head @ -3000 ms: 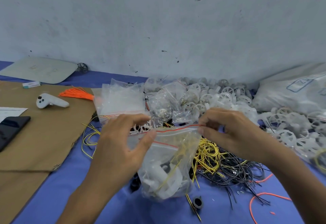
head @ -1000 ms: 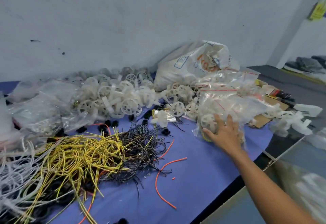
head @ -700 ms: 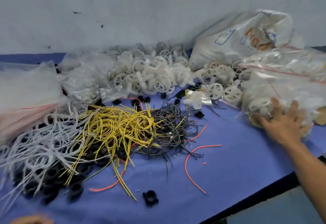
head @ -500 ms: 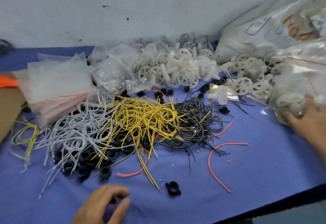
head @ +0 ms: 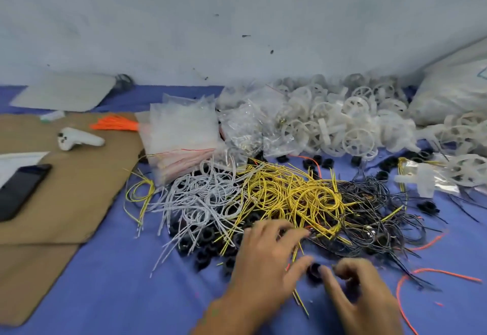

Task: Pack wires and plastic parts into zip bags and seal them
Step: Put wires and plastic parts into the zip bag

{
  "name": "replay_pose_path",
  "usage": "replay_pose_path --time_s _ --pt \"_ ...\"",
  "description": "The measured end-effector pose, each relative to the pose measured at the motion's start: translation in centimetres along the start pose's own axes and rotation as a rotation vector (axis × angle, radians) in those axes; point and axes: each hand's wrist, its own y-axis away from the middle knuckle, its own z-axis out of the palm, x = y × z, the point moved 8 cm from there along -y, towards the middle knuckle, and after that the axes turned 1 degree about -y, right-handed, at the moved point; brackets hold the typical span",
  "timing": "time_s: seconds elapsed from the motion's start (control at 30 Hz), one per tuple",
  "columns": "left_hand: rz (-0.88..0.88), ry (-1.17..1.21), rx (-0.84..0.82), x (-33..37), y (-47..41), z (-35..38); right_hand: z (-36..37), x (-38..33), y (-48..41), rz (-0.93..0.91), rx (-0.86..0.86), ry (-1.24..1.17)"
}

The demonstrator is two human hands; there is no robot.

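The table (head: pixel 110 295) was crowded, and this was the main danger: nearly everything on it lay in one mixed heap. The white parts (head: pixel 342 124) were piled at the back against the wall, one on another, so pulling one out could bring its neighbours down onto the wires. The wires lay in the middle, with white wires (head: pixel 205 200) at the left, yellow wires (head: pixel 290 197) in the centre and black wires (head: pixel 369 208) at the right. The colours ran over each other at the borders, so I judged that a lifted wire would drag others with it, or that a wrong colour would go into a bag. The zip bags (head: pixel 181 134) lay as a stack behind the white wires, just beside the cardboard (head: pixel 66 203). No bag was in either hand, so a piece picked up would have to wait in the fingers and could slip. The left hand (head: pixel 263 263) hovered with spread fingers over the near edge of the yellow wires and held nothing that I could see. The right hand (head: pixel 361 295) was near it, fingers curled, with the tips at a small black ring (head: pixel 315 272). The picture was blurred there, so I could not tell if it pinched the ring or only touched it. So small and round a ring could easily roll under the wires.
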Motion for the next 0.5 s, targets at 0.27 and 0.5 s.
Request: replay_pose_path --time_s 0.27,0.5 --pt "-0.434 -0.358 0.003 -23.5 -9.6 -9.9 2.3 3.1 -0.3 0.156 -0.21 0.056" --pt "-0.363 -0.57 -0.267 -30.2 -11.8 -9.0 3.1 2.0 -1.1 0.114 -0.236 0.095"
